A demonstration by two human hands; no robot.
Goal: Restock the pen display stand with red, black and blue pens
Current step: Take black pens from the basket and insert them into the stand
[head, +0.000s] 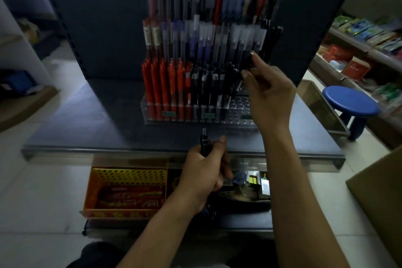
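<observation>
A clear tiered pen display stand [152,113] sits on a dark shelf. Its front row holds red pens [165,82] on the left and black pens [208,87] in the middle; several holes at the right end stand bare. My right hand [269,93] pinches a black pen [243,69] by its top, tilted over the right end of that front row. My left hand [204,172] grips a bunch of black pens [205,143], tips up, just in front of the shelf edge. Upper tiers carry capped red, blue and black pens.
The dark shelf [108,128] juts toward me with a metal front lip. Below it sit a yellow perforated basket [128,180] and assorted goods. A blue stool [350,102] stands at the right, a cardboard box [382,191] at the near right, stocked shelves beyond.
</observation>
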